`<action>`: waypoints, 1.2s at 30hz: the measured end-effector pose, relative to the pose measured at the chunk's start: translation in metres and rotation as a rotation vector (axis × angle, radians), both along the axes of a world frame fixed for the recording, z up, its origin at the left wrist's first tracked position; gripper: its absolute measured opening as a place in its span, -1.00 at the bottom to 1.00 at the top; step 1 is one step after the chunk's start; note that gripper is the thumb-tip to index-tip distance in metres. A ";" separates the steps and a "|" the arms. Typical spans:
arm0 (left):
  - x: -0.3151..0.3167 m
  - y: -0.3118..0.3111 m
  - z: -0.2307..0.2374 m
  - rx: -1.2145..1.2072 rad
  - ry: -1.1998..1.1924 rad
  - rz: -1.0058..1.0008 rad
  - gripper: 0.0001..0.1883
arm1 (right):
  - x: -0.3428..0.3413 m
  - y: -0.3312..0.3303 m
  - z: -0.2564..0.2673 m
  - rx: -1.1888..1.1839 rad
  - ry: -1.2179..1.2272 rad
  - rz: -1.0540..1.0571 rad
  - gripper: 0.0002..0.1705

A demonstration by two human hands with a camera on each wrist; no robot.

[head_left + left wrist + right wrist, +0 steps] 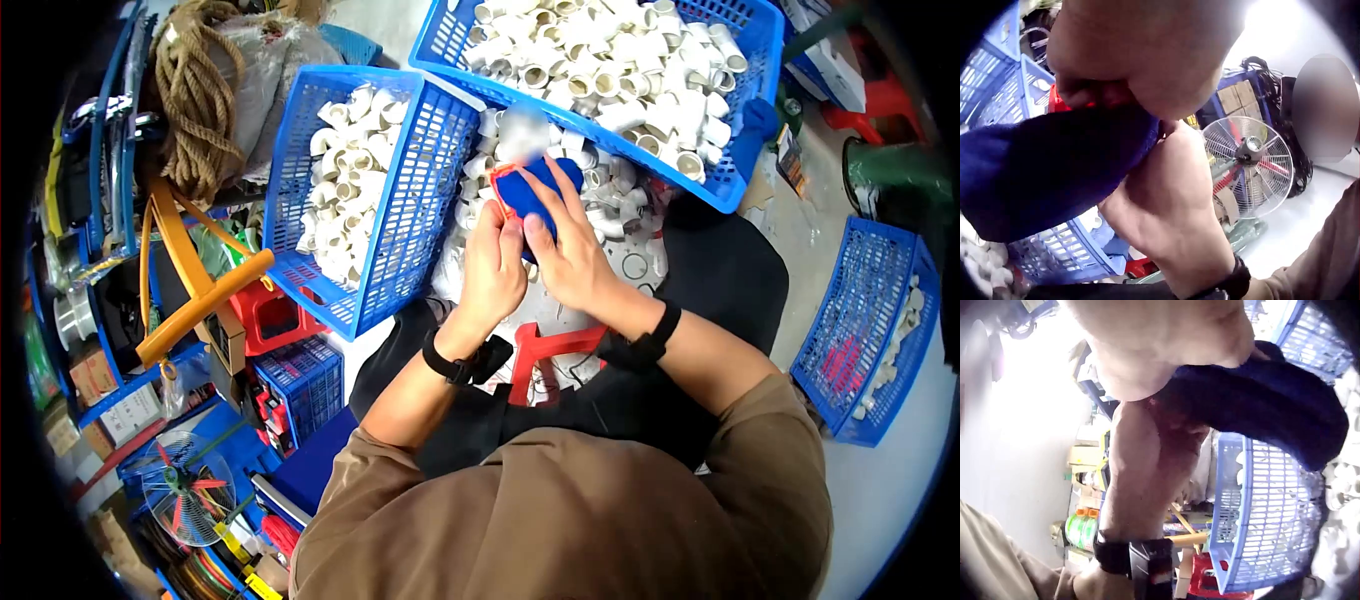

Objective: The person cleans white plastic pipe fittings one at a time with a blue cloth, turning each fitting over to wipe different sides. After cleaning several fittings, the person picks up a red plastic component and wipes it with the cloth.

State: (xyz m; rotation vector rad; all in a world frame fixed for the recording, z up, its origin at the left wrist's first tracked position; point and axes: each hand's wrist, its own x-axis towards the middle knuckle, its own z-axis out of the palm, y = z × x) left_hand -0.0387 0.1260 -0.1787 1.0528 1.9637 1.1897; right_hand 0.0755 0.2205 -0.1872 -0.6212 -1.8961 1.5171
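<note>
Both hands hold a blue fuzzy cloth (533, 205) with an orange-red edge, raised in front of the body. My left hand (495, 265) pinches its near left edge, thumb pointing forward. Over its near right side lies my right hand (575, 260), fingers spread long across the cloth and thumb at the near edge. The two thumbs are close together. In the left wrist view the cloth (1054, 169) stretches out as a broad, rounded flap. In the right wrist view its far end (1310, 419) droops beyond the fingers. Inside the grip, parts of the cloth are hidden.
Blue crates (420, 190) of white pipe fittings stand ahead and left; another crate (860, 330) is at the right. Loose fittings (610, 215) lie beyond the hands. A red stool (540, 350) is below the arms. Shelves, a fan (185, 485) and rope (195, 110) are left.
</note>
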 end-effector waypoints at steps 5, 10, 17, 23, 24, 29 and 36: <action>0.017 0.007 0.039 0.040 0.213 -0.128 -0.69 | 0.016 0.003 0.005 -0.347 0.269 -0.006 -0.47; 0.034 0.005 0.068 0.067 -0.269 -0.080 -0.61 | 0.027 0.009 0.011 -0.620 0.459 0.064 -0.47; 0.056 0.010 0.084 0.140 -0.654 0.067 -0.53 | 0.046 0.043 0.019 -0.621 0.296 0.036 -0.42; 0.058 0.024 0.076 0.153 -0.831 0.366 -0.63 | 0.064 0.023 0.028 0.066 0.225 -0.118 -0.38; 0.056 0.025 0.069 0.174 -0.814 0.389 -0.65 | 0.067 0.016 0.029 0.225 0.169 -0.133 -0.38; 0.071 0.029 0.056 0.137 -0.449 0.201 -0.58 | 0.076 0.013 0.036 0.700 0.123 -0.197 -0.43; 0.097 0.046 0.074 0.350 -0.961 0.631 -0.73 | 0.071 0.033 0.031 0.511 0.323 -0.357 -0.27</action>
